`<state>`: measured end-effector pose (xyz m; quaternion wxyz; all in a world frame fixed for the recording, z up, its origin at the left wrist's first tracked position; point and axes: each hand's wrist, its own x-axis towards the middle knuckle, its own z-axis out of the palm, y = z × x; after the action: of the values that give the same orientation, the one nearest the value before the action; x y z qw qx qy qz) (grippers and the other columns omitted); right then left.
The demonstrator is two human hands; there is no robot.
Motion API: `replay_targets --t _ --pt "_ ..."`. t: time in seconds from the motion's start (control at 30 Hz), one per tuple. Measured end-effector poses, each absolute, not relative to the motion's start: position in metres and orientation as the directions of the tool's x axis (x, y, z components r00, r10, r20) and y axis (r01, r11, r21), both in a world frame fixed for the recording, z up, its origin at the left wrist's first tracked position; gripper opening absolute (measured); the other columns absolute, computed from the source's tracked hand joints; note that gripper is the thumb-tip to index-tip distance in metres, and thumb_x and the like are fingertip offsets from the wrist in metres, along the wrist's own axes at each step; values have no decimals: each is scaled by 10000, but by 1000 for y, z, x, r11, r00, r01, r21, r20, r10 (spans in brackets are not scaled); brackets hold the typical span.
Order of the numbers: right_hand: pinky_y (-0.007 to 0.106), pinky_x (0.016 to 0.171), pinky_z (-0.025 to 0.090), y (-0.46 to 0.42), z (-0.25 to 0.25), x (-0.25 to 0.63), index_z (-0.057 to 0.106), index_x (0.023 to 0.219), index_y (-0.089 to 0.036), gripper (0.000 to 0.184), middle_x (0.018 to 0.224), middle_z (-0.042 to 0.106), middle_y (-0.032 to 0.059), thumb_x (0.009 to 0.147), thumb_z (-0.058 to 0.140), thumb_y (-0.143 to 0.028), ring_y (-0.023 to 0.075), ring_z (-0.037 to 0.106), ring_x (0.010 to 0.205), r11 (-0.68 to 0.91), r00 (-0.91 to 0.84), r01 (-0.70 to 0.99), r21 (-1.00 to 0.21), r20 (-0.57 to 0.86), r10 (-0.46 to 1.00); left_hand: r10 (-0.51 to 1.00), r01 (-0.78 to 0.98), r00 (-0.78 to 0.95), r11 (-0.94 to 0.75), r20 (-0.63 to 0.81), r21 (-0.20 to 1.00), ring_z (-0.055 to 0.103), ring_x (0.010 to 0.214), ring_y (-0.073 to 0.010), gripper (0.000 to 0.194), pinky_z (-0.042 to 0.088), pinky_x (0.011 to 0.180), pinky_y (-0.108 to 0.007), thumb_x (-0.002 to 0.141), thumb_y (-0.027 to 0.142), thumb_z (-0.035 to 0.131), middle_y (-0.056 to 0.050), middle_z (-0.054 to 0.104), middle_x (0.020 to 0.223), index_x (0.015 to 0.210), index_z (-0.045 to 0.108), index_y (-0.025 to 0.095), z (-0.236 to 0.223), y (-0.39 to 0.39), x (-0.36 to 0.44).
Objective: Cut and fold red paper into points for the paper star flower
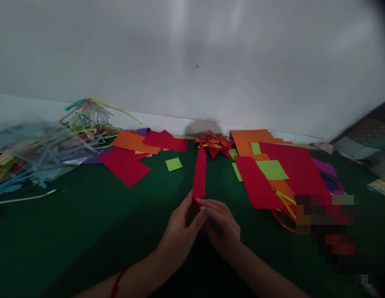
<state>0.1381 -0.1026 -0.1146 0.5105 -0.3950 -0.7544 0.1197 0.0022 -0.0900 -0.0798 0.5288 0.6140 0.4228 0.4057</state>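
Between my two hands, a long red paper strip (199,174) with a pointed far end stands out away from me over the green table. My left hand (182,225) grips its near end from the left, thumb and fingers pressed together. From the other side, the fingers of my right hand (221,221) close on the same end. Just beyond the strip's tip sits an orange and red folded paper flower (214,142). A small light-green paper square (173,164) lies to the left of the strip.
Red sheets (125,165) and orange paper (135,141) lie at left, beside a clear plastic bag (49,145) and colourful pipe cleaners (96,114). At right are a red paper stack (300,165), a green sheet (273,169) and yellow-and-red scissors (285,203). A pale wall (192,62) stands behind.
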Motion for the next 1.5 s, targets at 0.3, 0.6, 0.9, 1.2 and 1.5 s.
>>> replay_targets --t 0.3,0.6,0.9,1.2,1.5 --pt "384 857 463 -113 -91 145 505 1082 -244 302 1082 589 58 811 472 -115 192 544 1027 526 -22 415 -742 570 821 964 -173 259 109 -61 979 585 963 -211 364 488 787 -334 868 315 376 -78 593 1106 1207 414 187 -62 -80 -6" --pt "242 439 478 -85 -103 184 562 1020 -174 350 988 606 88 768 544 -417 219 623 784 -115 114 -135 -984 -131 985 854 -92 510 172 -102 981 505 1092 -237 376 436 875 -362 867 292 402 -100 514 1226 1226 411 177 -99 -66 -5" --pt "305 563 560 -73 -130 181 605 834 -156 268 788 638 34 692 636 -381 208 632 767 -158 208 -157 -975 -189 960 886 717 424 -454 186 530 163 1308 -198 522 230 1053 -371 881 320 354 -82 161 1444 1355 213 152 -114 -85 -3" --pt "381 697 561 -68 -131 183 576 947 -162 329 829 654 41 688 653 -350 221 630 832 -171 212 -231 -958 -221 952 781 763 623 -595 -42 251 183 1297 -276 698 179 1045 -498 829 535 329 -146 210 1414 1352 233 82 -124 -102 -1" --pt "382 810 491 -69 -126 182 632 988 -169 345 981 660 61 697 637 -356 237 591 947 -156 173 -80 -985 -168 970 763 757 642 -616 -75 216 229 1279 -296 703 229 1021 -493 801 558 377 -134 256 1403 1330 302 100 -115 -94 -5"
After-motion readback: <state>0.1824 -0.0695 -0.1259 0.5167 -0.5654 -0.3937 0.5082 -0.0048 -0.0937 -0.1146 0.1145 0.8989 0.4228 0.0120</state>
